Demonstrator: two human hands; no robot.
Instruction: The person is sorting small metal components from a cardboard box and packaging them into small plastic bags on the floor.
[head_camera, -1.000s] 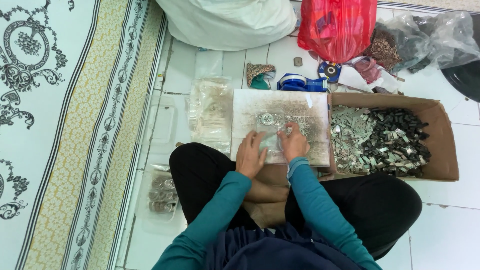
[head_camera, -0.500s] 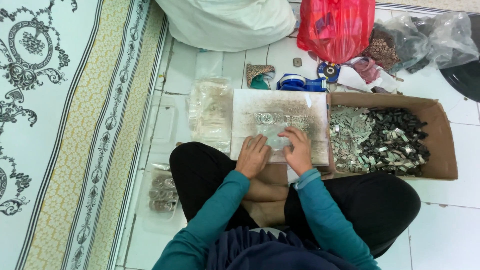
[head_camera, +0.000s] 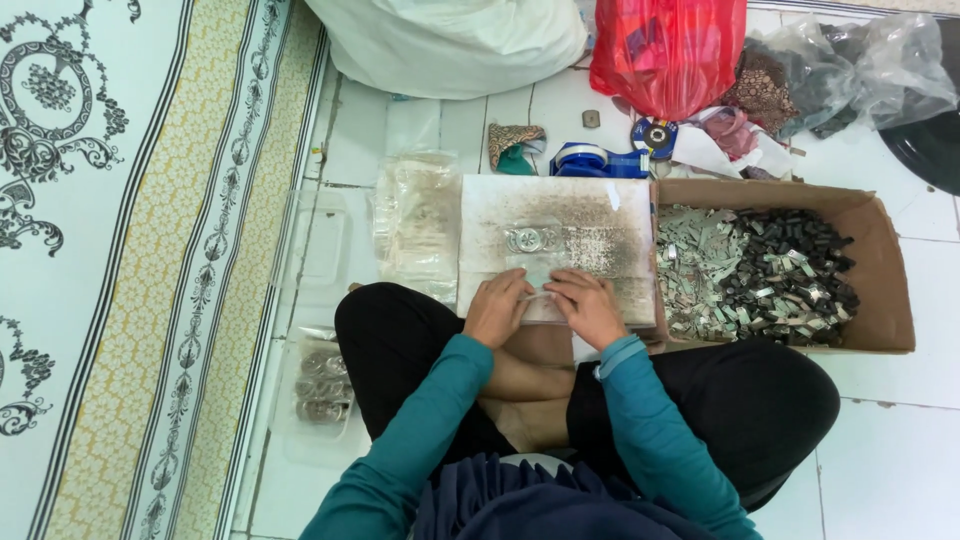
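Head view, looking straight down at a person sitting cross-legged on a tiled floor (head_camera: 880, 450). Both teal-sleeved arms reach to the centre of the frame, where the left hand (head_camera: 497, 307) and right hand (head_camera: 588, 306) have drawn closer together than half a second ago. Each grip is now pinched shut on a small clear plastic bag (head_camera: 540, 292) held between them at the near edge of a worn grey board (head_camera: 600, 240); the hands are working at the bag's mouth. Just beyond, a few round metal pieces (head_camera: 526, 238) lie on the board. Right of centre, a cardboard box (head_camera: 880, 290) holds silver and dark small parts. Left of the board lie stacked clear bags (head_camera: 420, 225). At the top of the frame sit a red plastic bag (head_camera: 668, 50) and a white sack (head_camera: 450, 45).
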